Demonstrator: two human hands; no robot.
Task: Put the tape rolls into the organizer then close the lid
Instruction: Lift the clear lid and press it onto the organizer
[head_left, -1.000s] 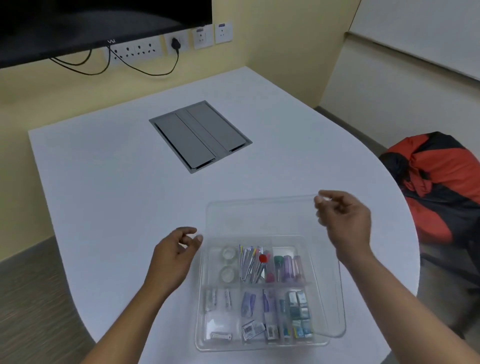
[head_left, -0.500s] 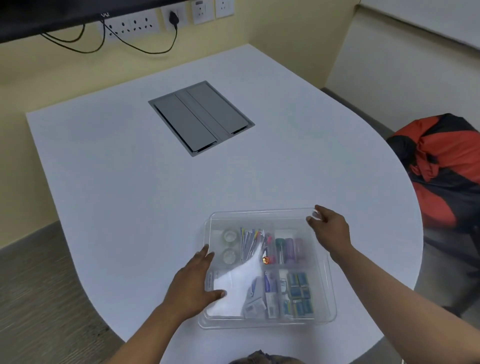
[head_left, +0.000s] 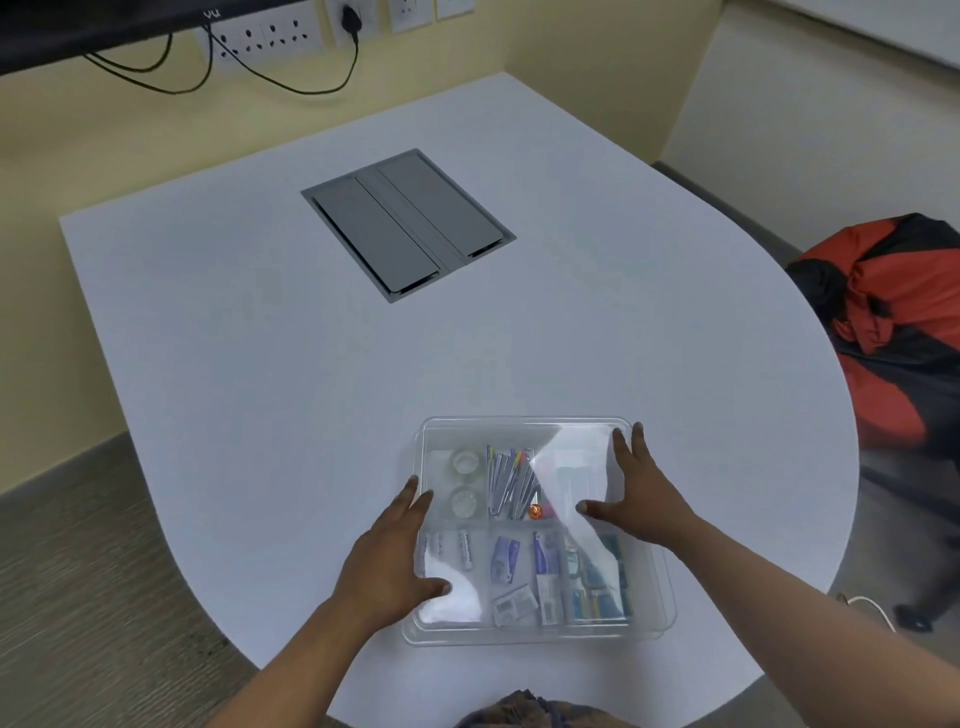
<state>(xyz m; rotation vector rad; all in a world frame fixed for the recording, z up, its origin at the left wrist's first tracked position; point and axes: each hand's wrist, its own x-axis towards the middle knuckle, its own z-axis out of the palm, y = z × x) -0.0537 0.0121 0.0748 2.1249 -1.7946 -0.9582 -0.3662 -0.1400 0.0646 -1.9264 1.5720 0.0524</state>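
A clear plastic organizer (head_left: 660, 618) sits near the table's front edge, its clear lid (head_left: 519, 431) lying flat on top. Through the lid, two clear tape rolls (head_left: 465, 480) show in the back left compartment, one behind the other. Pens, batteries and small packets fill the other compartments. My left hand (head_left: 395, 561) lies flat on the lid's left side, fingers spread. My right hand (head_left: 636, 499) rests flat on the lid's right side, fingertips at its back right corner. Neither hand grips anything.
The white table (head_left: 291, 374) has a grey cable hatch (head_left: 408, 221) set in its middle. A red and black bag (head_left: 893, 332) sits on a chair to the right. Wall sockets with cables (head_left: 270, 36) are at the back.
The lid came down from raised to flat on the organizer. Both hands moved onto it and now lie flat on top; the right hand slid from the back corner onto the lid.
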